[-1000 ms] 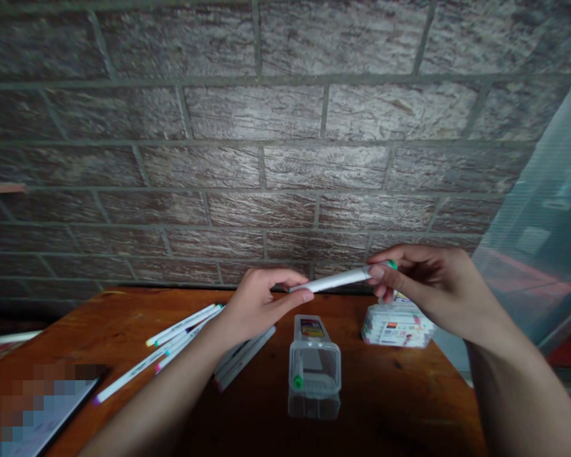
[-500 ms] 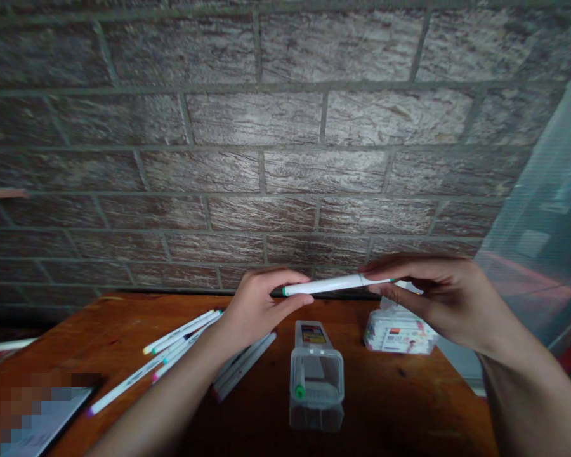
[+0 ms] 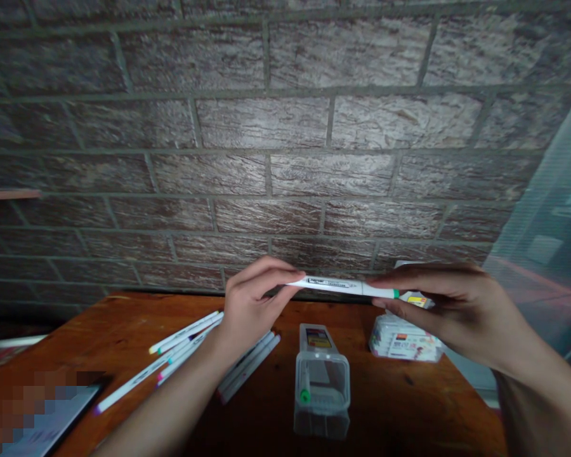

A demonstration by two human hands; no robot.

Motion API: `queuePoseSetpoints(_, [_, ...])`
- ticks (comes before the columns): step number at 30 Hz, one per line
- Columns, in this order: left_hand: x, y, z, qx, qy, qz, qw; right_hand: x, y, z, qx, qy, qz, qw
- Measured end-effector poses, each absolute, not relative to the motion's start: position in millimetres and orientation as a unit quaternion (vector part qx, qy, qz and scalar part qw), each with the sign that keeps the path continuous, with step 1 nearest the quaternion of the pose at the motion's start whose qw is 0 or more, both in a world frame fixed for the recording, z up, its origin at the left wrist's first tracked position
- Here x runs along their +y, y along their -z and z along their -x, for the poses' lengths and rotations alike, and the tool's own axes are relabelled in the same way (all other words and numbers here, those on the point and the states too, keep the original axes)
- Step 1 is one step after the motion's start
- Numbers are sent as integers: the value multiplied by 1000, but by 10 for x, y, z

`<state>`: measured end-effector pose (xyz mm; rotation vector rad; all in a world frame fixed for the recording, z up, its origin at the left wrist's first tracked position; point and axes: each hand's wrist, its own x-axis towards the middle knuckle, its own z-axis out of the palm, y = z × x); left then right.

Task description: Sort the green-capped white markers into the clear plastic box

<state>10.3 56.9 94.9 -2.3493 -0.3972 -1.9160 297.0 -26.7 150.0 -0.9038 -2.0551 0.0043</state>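
Observation:
A white marker pen with a green end is held level above the table, its printed label facing me. My left hand pinches its left end between thumb and fingers, covering the tip. The thumb and fingers of my right hand grip the other end, where a green tip shows. Below the pen lies a clear plastic case, its opening towards me and a green-ended marker inside. To the left, several white markers with coloured ends lie in a loose group, partly hidden by my left forearm.
On the wooden table, a packet with printed wrapping stands at the right, below my right hand. A dark-edged flat device lies at the front left. Behind the table rises a brick wall; a translucent sheet hangs at right.
The marker has turned so its label now faces me and its tilt has changed. My left fingers have shifted to cover its left end, and more of the right end shows.

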Motion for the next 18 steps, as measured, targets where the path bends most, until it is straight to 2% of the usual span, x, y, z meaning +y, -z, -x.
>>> queuePoseSetpoints(18, [497, -862, -35, -95, 589, 796, 105, -392, -1539, -3039, -829, 67, 348, 432])
